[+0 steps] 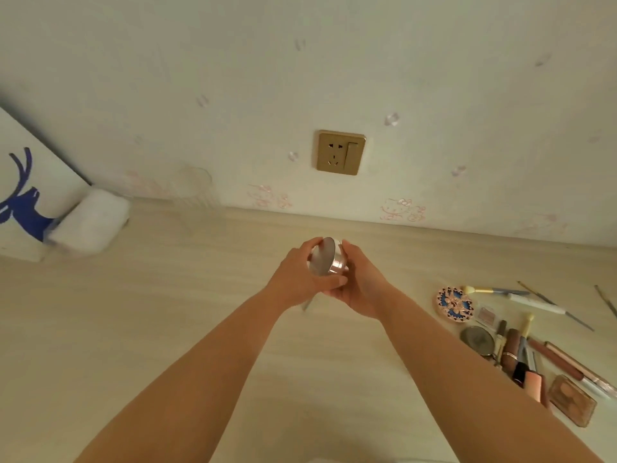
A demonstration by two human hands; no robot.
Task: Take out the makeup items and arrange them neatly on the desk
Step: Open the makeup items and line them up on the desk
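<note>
A round silver compact [325, 256] is held tilted above the middle of the tabletop [167, 312], gripped between both hands: the left hand [300, 279] curls around its 9 o'clock side and the right hand [359, 282] around its 3 o'clock side. At 4 o'clock from the compact, well apart, lies a cluster of makeup items [521, 345], including a patterned round case [454, 304], brushes and tubes. At 12 o'clock, a gold wall socket [340, 152] sits on the wall; at 9 o'clock, a white roll [91, 222] lies beside a deer-print board [26, 198].
</note>
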